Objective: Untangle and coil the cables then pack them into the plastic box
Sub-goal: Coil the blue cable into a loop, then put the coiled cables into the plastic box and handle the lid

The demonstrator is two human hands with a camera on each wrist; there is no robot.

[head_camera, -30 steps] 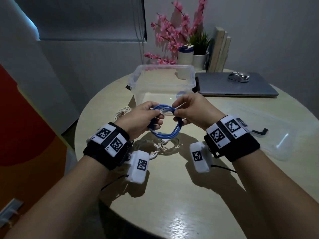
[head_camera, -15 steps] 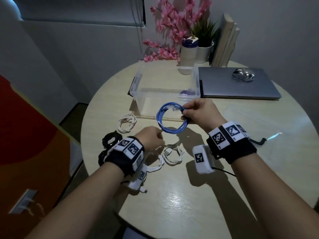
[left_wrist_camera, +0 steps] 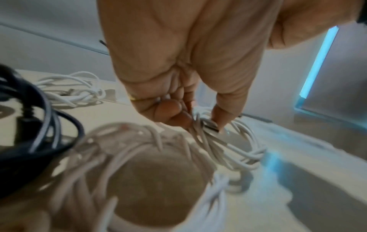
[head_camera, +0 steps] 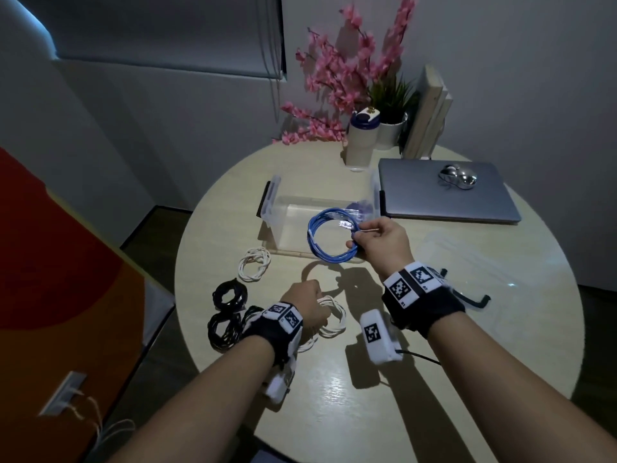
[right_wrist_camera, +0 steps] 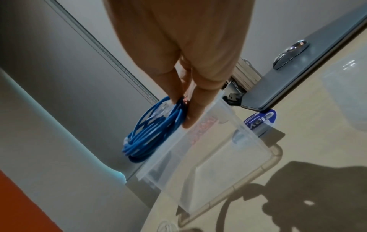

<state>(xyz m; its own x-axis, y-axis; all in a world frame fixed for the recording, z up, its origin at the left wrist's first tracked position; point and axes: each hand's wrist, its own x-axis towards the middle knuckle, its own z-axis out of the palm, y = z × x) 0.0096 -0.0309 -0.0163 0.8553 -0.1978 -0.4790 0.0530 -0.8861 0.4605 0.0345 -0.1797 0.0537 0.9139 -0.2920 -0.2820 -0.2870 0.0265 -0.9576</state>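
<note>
My right hand (head_camera: 380, 240) pinches a coiled blue cable (head_camera: 329, 242) and holds it in the air at the near edge of the clear plastic box (head_camera: 277, 212); the right wrist view shows the blue cable (right_wrist_camera: 151, 133) in the fingers beside the box (right_wrist_camera: 208, 157). My left hand (head_camera: 309, 304) is down on the table, its fingers (left_wrist_camera: 178, 116) pinching a white cable coil (left_wrist_camera: 228, 149), which is partly hidden under the hand in the head view (head_camera: 334, 317). Another white coil (head_camera: 255, 269) and two black coils (head_camera: 230, 294) (head_camera: 223, 327) lie to the left.
The box lid (head_camera: 484, 262) lies on the table to the right. A closed laptop (head_camera: 447, 192) with a mouse (head_camera: 457, 177) sits behind it. A bottle (head_camera: 362, 138), potted plant and pink flowers stand at the back. The round table's edge is close on the left.
My left hand let go of the blue coil, dropped to the table and took hold of a white coil. My right hand kept the blue coil and carried it towards the box.
</note>
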